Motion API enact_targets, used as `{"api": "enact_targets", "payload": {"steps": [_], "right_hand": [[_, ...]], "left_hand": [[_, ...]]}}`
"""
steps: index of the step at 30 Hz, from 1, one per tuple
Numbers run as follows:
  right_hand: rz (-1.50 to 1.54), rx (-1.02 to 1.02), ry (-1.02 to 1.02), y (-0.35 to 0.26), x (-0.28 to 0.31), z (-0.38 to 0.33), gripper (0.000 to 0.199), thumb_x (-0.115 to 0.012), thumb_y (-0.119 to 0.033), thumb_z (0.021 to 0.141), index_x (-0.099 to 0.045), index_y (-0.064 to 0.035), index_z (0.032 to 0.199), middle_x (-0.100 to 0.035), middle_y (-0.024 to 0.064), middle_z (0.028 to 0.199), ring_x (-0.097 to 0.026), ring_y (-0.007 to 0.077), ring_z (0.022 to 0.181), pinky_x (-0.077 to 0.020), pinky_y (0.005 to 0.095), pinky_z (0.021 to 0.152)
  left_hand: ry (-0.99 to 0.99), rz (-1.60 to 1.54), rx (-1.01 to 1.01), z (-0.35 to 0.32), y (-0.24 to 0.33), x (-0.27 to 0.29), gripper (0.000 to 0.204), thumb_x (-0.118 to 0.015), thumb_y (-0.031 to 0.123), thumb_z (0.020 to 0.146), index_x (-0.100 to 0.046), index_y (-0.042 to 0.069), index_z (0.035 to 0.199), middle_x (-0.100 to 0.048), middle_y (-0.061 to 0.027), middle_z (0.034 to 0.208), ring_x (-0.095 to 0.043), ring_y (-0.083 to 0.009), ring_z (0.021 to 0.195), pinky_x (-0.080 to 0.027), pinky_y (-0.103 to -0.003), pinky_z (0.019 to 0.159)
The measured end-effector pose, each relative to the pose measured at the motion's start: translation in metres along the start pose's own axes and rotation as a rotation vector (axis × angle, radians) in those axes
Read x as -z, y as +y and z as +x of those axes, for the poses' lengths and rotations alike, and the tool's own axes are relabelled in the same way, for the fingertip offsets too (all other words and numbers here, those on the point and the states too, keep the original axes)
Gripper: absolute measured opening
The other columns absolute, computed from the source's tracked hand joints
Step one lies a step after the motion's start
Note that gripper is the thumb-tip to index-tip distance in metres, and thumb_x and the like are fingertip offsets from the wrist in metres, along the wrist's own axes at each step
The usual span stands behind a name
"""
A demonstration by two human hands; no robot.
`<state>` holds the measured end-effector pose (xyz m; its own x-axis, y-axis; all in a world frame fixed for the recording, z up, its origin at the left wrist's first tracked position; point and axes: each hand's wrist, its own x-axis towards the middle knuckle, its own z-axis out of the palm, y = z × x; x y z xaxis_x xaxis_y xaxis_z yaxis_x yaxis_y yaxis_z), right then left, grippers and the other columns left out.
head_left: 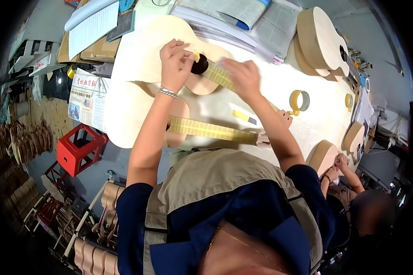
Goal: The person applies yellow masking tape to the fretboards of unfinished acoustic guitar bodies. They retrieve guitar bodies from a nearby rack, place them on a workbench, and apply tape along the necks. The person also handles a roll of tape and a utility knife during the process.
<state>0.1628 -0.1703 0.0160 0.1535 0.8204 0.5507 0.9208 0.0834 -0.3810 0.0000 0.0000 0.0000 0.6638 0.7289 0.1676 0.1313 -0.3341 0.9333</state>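
Observation:
Across the white table lies an unfinished pale guitar [158, 34], its neck toward the right and its fretboard [220, 76] covered with yellow masking tape. My left hand [175, 66] is over the body beside the dark sound hole [200, 65], thumb and fingers pinched on a small piece of yellow tape [196, 55]. Above the upper fretboard is my right hand [243, 79], smeared by motion; a pale patch shows at its fingertips, too blurred to name. Nearer me lies a second guitar [119, 112], its neck [215, 130] also taped yellow.
Between the necks lies a flat yellow-and-grey tool [244, 117]. A tape roll [299, 101] stands to the right. Newspapers [243, 23] and stacked guitar bodies [319, 41] occupy the far side. A red stool [81, 149] is at left; a co-worker handles a guitar body [323, 156] at right.

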Motion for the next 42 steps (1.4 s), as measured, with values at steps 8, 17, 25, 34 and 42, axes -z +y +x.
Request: {"api": "enact_targets", "payload": {"steps": [8,17,25,34,42], "right_hand": [[-0.099,-0.407,0.124,0.002,0.025,-0.042,0.024,-0.060,-0.007,0.082,-0.065,-0.0117,0.105,-0.064,-0.0021,0.110,-0.045,0.0195,0.073,-0.0420,0.0265,0.071],[-0.162,-0.398,0.074,0.021,0.022,-0.036,0.020,-0.056,-0.010,0.084,-0.064,-0.0110,0.103,-0.064,0.0024,0.108,-0.054,0.0245,0.077,-0.0441,0.0330,0.070],[-0.828,-0.706,0.076,0.106,0.056,-0.086,0.032,-0.051,-0.033,0.088,-0.059,-0.0160,0.114,-0.057,0.0067,0.120,-0.057,0.0332,0.096,-0.0472,0.0432,0.078],[-0.589,-0.700,0.022,0.082,0.049,-0.079,0.060,-0.060,-0.042,0.082,-0.047,-0.0062,0.128,-0.040,0.0291,0.131,-0.043,0.0433,0.118,-0.0363,0.0479,0.097],[-0.450,-0.617,0.137,0.017,0.036,-0.110,0.040,-0.064,-0.021,0.081,-0.057,-0.0049,0.117,-0.050,0.0226,0.123,-0.044,0.0386,0.116,-0.0347,0.0447,0.097]], "left_hand": [[0.058,0.639,0.055,-0.001,0.018,-0.041,0.011,-0.067,0.029,0.076,-0.072,0.020,0.078,-0.031,-0.0070,0.141,-0.015,-0.0378,0.133,-0.003,-0.063,0.103],[0.183,0.383,0.000,-0.004,0.004,-0.024,0.008,-0.071,0.017,0.074,-0.067,0.011,0.075,-0.048,-0.0098,0.118,-0.035,-0.0360,0.118,-0.023,-0.052,0.102],[0.673,0.318,0.013,-0.135,0.034,0.131,0.011,-0.067,0.009,0.080,-0.063,-0.001,0.083,-0.057,-0.0077,0.092,-0.054,-0.0172,0.085,-0.042,-0.026,0.079],[0.502,0.387,0.681,-0.253,-0.102,0.251,0.028,-0.066,0.032,0.077,-0.070,0.004,0.082,-0.061,-0.0042,0.072,-0.056,-0.0120,0.066,-0.042,-0.027,0.064],[0.053,0.670,1.092,-0.227,-0.105,0.270,0.072,-0.066,0.064,0.066,-0.068,-0.003,0.090,-0.067,-0.0202,0.088,-0.065,-0.0310,0.083,-0.048,-0.037,0.073]]}}
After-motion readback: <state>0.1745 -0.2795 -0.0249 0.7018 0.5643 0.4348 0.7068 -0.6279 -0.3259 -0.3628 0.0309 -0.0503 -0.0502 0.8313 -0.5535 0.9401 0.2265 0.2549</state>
